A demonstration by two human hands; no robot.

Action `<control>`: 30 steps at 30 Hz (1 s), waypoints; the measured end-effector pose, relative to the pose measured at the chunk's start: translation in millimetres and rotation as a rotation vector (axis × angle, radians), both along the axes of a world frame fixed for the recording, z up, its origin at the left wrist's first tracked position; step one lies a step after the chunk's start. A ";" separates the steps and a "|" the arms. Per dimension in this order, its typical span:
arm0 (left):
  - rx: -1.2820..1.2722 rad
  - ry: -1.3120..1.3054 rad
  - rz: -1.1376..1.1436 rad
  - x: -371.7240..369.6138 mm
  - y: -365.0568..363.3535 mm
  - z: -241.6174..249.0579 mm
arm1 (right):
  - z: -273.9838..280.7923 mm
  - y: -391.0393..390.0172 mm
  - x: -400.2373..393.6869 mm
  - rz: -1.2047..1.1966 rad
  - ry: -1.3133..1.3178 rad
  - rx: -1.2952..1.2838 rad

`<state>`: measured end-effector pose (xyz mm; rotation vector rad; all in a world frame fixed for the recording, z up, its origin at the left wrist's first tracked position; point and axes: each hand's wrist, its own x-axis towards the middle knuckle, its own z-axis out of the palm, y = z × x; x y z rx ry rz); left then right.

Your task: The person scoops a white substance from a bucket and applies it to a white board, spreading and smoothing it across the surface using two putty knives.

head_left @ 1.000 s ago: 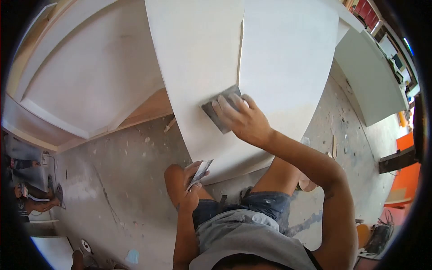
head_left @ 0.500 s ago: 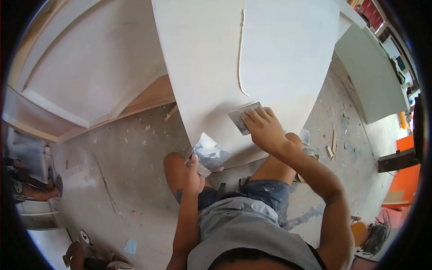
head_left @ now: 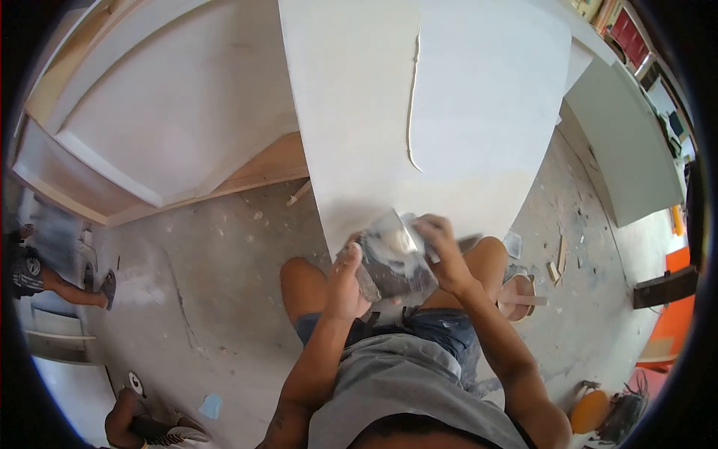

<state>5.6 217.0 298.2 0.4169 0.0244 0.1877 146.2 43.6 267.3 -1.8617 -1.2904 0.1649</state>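
Observation:
My left hand (head_left: 345,286) is closed on a wide, filler-smeared putty scraper (head_left: 400,280), held in front of my knees. A second thin metal scraper (head_left: 406,224) is gripped in my right hand (head_left: 449,258). Its blade meets the left one, over a lump of white filler (head_left: 394,241); motion blurs both tools somewhat. Just beyond them the large white panel (head_left: 351,97) reaches away from me. A thin raised line of filler (head_left: 411,112) runs lengthwise along it, ending in a small curl at the near end.
A bucket (head_left: 516,298) with a stick across it stands beside my right knee. Wood scraps (head_left: 557,262) litter the concrete floor. A framed panel (head_left: 187,97) is at left and a pale green board (head_left: 628,150) at right. Other people's legs (head_left: 67,288) show at left.
My right hand has left the panel and come down to the left scraper, bringing the two blades together. My left hand has moved slightly right, and the view has shifted.

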 end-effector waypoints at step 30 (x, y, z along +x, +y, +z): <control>1.546 0.044 0.381 -34.9 32.5 -37.0 | 246.9 133.1 212.8 -0.626 -1.171 0.207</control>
